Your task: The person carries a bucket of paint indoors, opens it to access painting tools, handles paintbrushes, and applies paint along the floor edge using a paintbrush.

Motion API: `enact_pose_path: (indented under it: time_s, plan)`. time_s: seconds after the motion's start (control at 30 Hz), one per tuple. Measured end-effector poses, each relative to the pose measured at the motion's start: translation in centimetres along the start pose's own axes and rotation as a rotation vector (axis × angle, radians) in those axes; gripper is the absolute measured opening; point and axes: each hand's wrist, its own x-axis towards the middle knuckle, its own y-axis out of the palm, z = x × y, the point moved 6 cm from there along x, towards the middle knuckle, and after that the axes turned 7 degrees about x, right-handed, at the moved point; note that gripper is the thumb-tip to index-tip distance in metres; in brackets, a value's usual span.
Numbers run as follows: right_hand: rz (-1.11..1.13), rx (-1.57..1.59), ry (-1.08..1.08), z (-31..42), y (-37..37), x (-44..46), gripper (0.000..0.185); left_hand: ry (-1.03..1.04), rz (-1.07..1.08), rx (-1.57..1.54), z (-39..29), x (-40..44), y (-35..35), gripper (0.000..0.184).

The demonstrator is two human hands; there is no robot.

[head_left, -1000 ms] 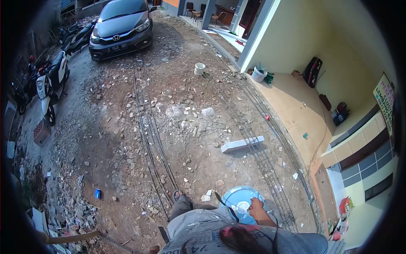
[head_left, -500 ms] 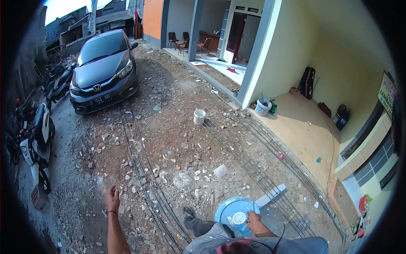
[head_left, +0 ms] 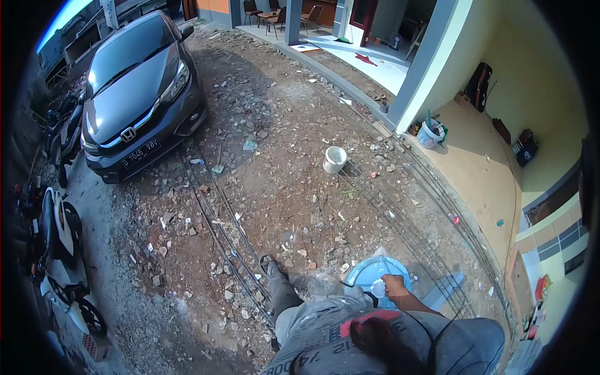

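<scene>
Low before us, our right hand closed, gripping blue bucket over stony ground; white bucket stands ahead.

At 5 o'clock in your view, your right hand curls closed over the 3 o'clock side of a blue tub; whether it grips anything is hidden. A pale board lies at 4 o'clock, beneath metal mesh. Just off centre, toward 1 o'clock, stands a white bucket on rubble-strewn ground. A dark car faces you from 10 o'clock, and a scooter leans at 8.
</scene>
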Motion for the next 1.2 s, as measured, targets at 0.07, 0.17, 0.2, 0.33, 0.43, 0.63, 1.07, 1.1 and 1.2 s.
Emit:
enact_pose_path:
  time_s: [0.07, 0.17, 0.2, 0.33, 0.43, 0.63, 1.07, 1.1, 1.2]
  plan:
    - [-0.057, 0.070, 0.018, 5.1, 7.4, 2.9, 0.016, -0.021, -0.025, -0.033, -6.7, 6.1, -7.4, 0.040]
    - [-0.107, 0.162, -0.004, 13.5, 14.2, 2.2, 0.012, -0.077, -0.192, -0.209, -21.8, 18.9, -24.0, 0.038]
    - [-0.115, 0.277, -0.023, 15.8, 16.4, 2.0, 0.011, -0.056, -0.333, -0.249, -29.0, 23.8, -31.5, 0.038]
    - [-0.165, 0.563, 0.052, 23.2, 23.5, 3.0, 0.013, 0.691, -0.247, -0.722, -72.3, 21.5, -56.1, 0.042]
    - [-0.192, 0.676, 0.093, 27.7, 30.0, 7.0, 0.015, 1.011, -0.385, -0.454, -95.2, 19.3, -67.6, 0.053]
    - [-0.122, 0.520, 0.062, 43.4, 52.0, 20.4, 0.016, 1.136, -0.444, -0.043, -117.8, 26.0, -70.3, 0.043]
    - [-0.189, 0.307, 0.199, 75.2, 73.7, 32.1, 0.017, 0.217, 0.121, 0.528, -118.9, 45.7, -55.0, 0.032]
    - [-0.231, 0.289, 0.196, 78.6, 75.7, 32.9, 0.016, 0.215, 0.123, 0.522, -122.4, 47.7, -55.5, 0.032]
    - [-0.262, 0.428, 0.176, 87.5, 80.3, 41.5, 0.015, 0.251, 0.096, 0.498, -136.8, 54.8, -58.4, 0.031]
